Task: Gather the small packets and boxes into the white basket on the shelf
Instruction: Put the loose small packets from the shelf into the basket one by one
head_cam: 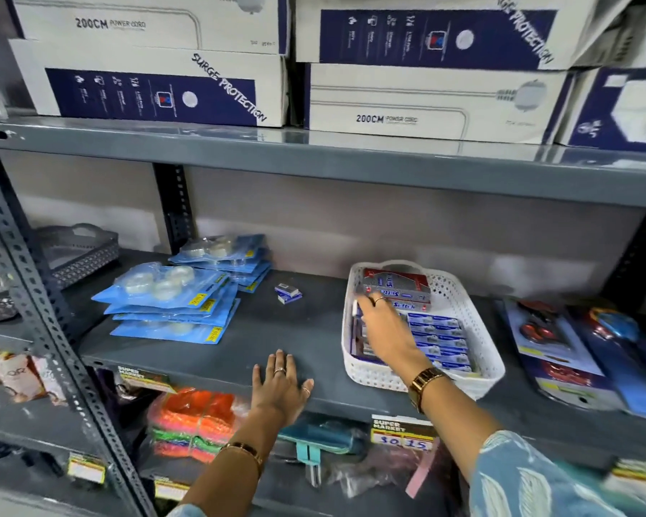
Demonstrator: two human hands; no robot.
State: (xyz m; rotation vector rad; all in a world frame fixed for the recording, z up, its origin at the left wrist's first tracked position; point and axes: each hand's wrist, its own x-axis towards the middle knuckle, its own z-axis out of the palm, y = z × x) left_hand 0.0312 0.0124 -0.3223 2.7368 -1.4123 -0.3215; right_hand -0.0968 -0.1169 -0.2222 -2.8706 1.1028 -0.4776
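The white basket [478,311] stands on the grey shelf, right of centre. Inside lie several small blue boxes [439,341] in rows and red-and-grey packets [398,283] at the far end. My right hand [383,322] reaches into the basket's left side, fingertips touching a red-and-grey packet; whether it grips anything is hidden. My left hand [278,384] rests flat with spread fingers on the shelf's front edge. Two small blue-and-white boxes [288,292] lie loose on the shelf between the blue packs and the basket.
Stacks of blue blister packs [172,304] lie at the left of the shelf, a grey basket [81,255] behind them. Scissor packs [560,341] sit at the right. Large cardboard boxes [426,102] fill the shelf above. A steel upright [34,311] stands left.
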